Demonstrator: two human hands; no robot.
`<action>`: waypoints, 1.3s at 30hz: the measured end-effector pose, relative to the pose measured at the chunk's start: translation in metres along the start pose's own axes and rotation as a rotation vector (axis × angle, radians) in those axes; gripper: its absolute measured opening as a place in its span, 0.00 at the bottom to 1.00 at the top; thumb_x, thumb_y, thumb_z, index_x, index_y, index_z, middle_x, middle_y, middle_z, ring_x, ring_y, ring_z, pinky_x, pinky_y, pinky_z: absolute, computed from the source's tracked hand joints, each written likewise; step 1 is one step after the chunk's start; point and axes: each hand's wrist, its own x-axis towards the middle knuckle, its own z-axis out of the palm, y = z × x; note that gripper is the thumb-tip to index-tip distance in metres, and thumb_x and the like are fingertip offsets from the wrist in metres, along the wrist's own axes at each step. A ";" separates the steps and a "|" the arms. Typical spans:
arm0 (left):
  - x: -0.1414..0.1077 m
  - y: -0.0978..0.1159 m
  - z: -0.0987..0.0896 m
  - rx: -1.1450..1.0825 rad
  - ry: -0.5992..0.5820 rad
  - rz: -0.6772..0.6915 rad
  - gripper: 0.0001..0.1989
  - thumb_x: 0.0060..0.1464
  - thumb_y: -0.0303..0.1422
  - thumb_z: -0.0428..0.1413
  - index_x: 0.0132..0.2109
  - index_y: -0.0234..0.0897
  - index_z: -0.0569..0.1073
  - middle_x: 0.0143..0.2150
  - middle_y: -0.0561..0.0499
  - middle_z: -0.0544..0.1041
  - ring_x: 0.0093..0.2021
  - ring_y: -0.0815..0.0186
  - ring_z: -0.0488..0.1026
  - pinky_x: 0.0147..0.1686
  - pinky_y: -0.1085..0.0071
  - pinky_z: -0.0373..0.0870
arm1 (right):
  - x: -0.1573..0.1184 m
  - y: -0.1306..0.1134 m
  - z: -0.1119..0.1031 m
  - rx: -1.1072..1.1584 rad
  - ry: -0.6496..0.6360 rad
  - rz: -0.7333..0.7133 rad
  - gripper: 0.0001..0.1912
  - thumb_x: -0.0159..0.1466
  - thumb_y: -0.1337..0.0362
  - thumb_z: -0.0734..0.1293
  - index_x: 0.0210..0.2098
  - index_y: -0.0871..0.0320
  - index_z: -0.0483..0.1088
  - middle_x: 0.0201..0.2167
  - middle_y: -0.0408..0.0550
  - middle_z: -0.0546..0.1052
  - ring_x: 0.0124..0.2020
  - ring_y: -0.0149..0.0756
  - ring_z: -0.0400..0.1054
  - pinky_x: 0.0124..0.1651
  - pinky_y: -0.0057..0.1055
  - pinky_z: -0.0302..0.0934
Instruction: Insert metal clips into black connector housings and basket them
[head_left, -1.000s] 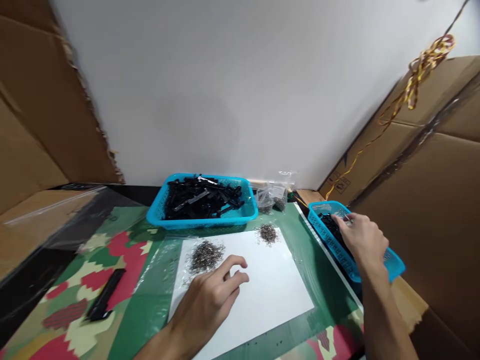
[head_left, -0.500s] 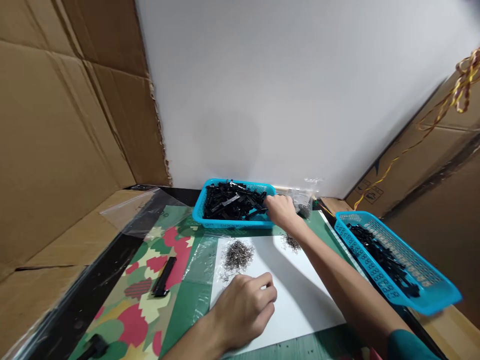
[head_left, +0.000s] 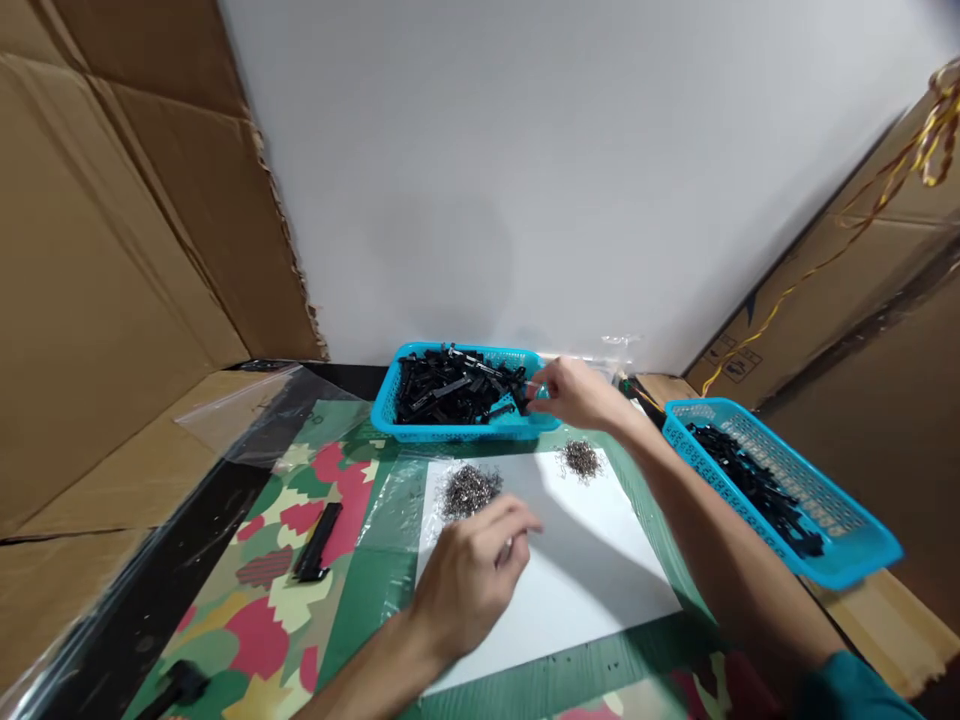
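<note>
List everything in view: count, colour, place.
Baskets: 2, blue, back and right
Black parts: many, black, in baskets
Loose part: 1, black, left
Blurred object: 1, black, bottom left
Metallic piles: 2, brownish, on sheet
Sheet: 1, white, centre
Plastic bags: 2+, clear, left
Mat: count unclear, multicoloured, under sheet
Cord: 1, yellow-brown, right
Cardboard: several, brown, both sides
Wall: 1, white, back
Sleeve: 1, teal, bottom right
Left hand: 1, over sheet
Right hand: 1, at back basket

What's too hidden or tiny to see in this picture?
All in the head view:
Inside the left hand: hidden by its curl.
What the right hand pinches, if anything: blurred against the black parts.
Exact shapes of the little metal pieces: too small.
Rest of the yellow-brown cord: cut off by the right edge.
</note>
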 end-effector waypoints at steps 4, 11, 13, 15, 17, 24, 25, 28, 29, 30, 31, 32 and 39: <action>0.010 0.001 -0.004 -0.286 0.058 -0.237 0.20 0.76 0.41 0.42 0.63 0.39 0.71 0.47 0.47 0.79 0.27 0.70 0.70 0.24 0.73 0.64 | -0.045 -0.006 -0.021 0.268 0.015 -0.170 0.06 0.67 0.62 0.72 0.36 0.57 0.81 0.20 0.37 0.65 0.22 0.27 0.55 0.28 0.30 0.46; 0.021 0.004 -0.007 -0.620 -0.014 -0.426 0.30 0.69 0.56 0.49 0.54 0.31 0.73 0.23 0.55 0.71 0.20 0.70 0.65 0.18 0.76 0.61 | -0.089 -0.027 0.027 0.559 0.069 -0.216 0.05 0.68 0.66 0.70 0.42 0.57 0.77 0.25 0.37 0.69 0.26 0.28 0.59 0.31 0.27 0.50; 0.022 0.004 -0.007 -0.630 0.011 -0.448 0.29 0.68 0.56 0.52 0.53 0.31 0.73 0.22 0.56 0.71 0.19 0.70 0.65 0.17 0.77 0.60 | -0.094 -0.025 0.045 0.569 0.095 -0.218 0.10 0.67 0.68 0.69 0.47 0.55 0.77 0.25 0.36 0.69 0.25 0.28 0.59 0.32 0.27 0.50; 0.023 0.003 -0.008 -0.615 0.045 -0.463 0.27 0.68 0.54 0.53 0.53 0.31 0.73 0.22 0.57 0.70 0.18 0.71 0.64 0.15 0.77 0.57 | -0.099 -0.019 0.059 0.609 0.098 -0.228 0.15 0.67 0.68 0.67 0.52 0.54 0.76 0.24 0.35 0.68 0.25 0.29 0.59 0.32 0.27 0.50; 0.023 0.002 -0.010 -0.593 0.090 -0.465 0.25 0.69 0.51 0.53 0.54 0.31 0.74 0.25 0.54 0.74 0.19 0.71 0.64 0.16 0.77 0.58 | -0.103 -0.011 0.071 0.658 0.121 -0.204 0.16 0.69 0.66 0.66 0.55 0.53 0.76 0.23 0.35 0.65 0.24 0.29 0.59 0.32 0.27 0.51; 0.028 0.003 -0.022 -0.524 0.312 -0.487 0.29 0.67 0.47 0.56 0.67 0.36 0.68 0.42 0.46 0.83 0.22 0.70 0.71 0.17 0.75 0.63 | -0.099 0.020 0.094 0.390 0.145 0.106 0.13 0.64 0.70 0.68 0.45 0.53 0.81 0.26 0.41 0.77 0.27 0.32 0.66 0.33 0.28 0.50; 0.029 0.003 -0.023 -0.519 0.330 -0.496 0.29 0.66 0.47 0.57 0.67 0.37 0.68 0.36 0.49 0.82 0.20 0.71 0.70 0.16 0.76 0.61 | -0.097 0.024 0.093 0.371 0.161 0.172 0.13 0.64 0.70 0.68 0.45 0.52 0.82 0.28 0.42 0.79 0.28 0.33 0.68 0.34 0.28 0.50; 0.029 0.002 -0.022 -0.486 0.342 -0.510 0.24 0.63 0.47 0.62 0.57 0.35 0.75 0.26 0.56 0.76 0.17 0.74 0.64 0.15 0.78 0.55 | -0.094 0.036 0.085 0.353 0.202 0.298 0.11 0.66 0.66 0.68 0.43 0.52 0.83 0.30 0.43 0.82 0.30 0.36 0.71 0.33 0.29 0.50; 0.028 0.002 -0.021 -0.479 0.338 -0.513 0.22 0.62 0.48 0.64 0.52 0.34 0.76 0.25 0.56 0.75 0.17 0.75 0.63 0.15 0.79 0.55 | -0.093 0.039 0.083 0.352 0.198 0.315 0.10 0.66 0.65 0.68 0.42 0.52 0.83 0.30 0.43 0.81 0.30 0.36 0.71 0.32 0.29 0.49; 0.027 0.002 -0.019 -0.477 0.326 -0.519 0.21 0.61 0.48 0.64 0.48 0.34 0.77 0.24 0.56 0.74 0.17 0.75 0.62 0.16 0.79 0.54 | -0.094 0.041 0.081 0.353 0.187 0.326 0.09 0.65 0.64 0.69 0.40 0.51 0.84 0.29 0.43 0.81 0.30 0.35 0.70 0.31 0.29 0.49; 0.026 0.003 -0.017 -0.484 0.299 -0.526 0.21 0.61 0.49 0.64 0.45 0.34 0.77 0.23 0.57 0.73 0.18 0.75 0.62 0.16 0.79 0.54 | -0.094 0.043 0.080 0.355 0.173 0.333 0.09 0.65 0.63 0.70 0.39 0.51 0.84 0.28 0.42 0.80 0.29 0.35 0.70 0.31 0.29 0.48; 0.024 0.003 -0.014 -0.498 0.263 -0.534 0.21 0.62 0.51 0.63 0.42 0.34 0.77 0.22 0.57 0.71 0.18 0.75 0.62 0.16 0.79 0.54 | -0.095 0.044 0.080 0.359 0.158 0.335 0.08 0.65 0.62 0.70 0.39 0.51 0.84 0.27 0.41 0.80 0.29 0.35 0.69 0.31 0.29 0.48; 0.014 0.009 -0.002 -0.586 0.066 -0.530 0.24 0.70 0.54 0.52 0.39 0.37 0.75 0.29 0.54 0.74 0.22 0.73 0.69 0.17 0.78 0.59 | -0.093 0.038 0.090 0.292 0.106 0.348 0.08 0.66 0.62 0.70 0.39 0.49 0.84 0.28 0.42 0.80 0.29 0.35 0.69 0.32 0.30 0.47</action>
